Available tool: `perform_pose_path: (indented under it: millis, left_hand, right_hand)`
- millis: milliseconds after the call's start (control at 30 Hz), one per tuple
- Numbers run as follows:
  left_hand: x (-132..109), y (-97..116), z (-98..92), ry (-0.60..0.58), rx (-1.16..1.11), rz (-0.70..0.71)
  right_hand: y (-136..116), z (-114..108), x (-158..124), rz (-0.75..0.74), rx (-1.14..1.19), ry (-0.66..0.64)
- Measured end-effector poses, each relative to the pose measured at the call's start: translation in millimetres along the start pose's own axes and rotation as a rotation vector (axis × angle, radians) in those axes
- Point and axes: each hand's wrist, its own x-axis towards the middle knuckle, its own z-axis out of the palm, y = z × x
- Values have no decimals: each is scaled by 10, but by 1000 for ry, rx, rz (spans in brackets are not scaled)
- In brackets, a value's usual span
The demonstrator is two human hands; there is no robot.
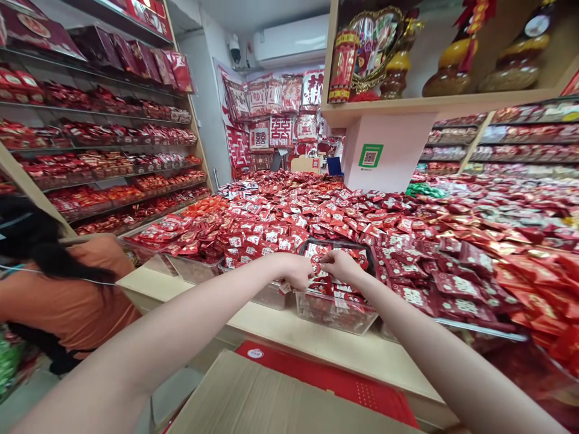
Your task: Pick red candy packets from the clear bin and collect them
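Note:
My left hand (298, 271) reaches over the left rim of a clear plastic bin (335, 311), fingers curled inward and closed. What it holds, if anything, is hidden behind the fingers. From the other side comes my right hand (342, 265), its thumb and fingertips pinched at a small red packet (318, 269) with white print. The hands face each other, a narrow gap apart. More red packets (347, 288) fill the bin beneath them.
Heaps of red packets (335, 211) cover the counter behind. A cardboard box (280, 401) stands right below my arms. At left a person in an orange top (85, 283) is low beside the shelves (113, 111). A wooden display shelf (452, 103) overhangs at upper right.

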Motion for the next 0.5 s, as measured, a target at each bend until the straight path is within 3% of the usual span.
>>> perform_pose_path:
  millis: [200,367,500]
  left_hand:
    - [112,-8,-44,33,13,-54]
    - [84,-100,-136,238,-49,-10]
    - [90,-167,-132,389,-185,53]
  right_hand:
    - [18,18,-27,11,28,24]
    - [-37,-111,-27,-15,281,146]
    - [-278,-355,-43,-189,494,188]
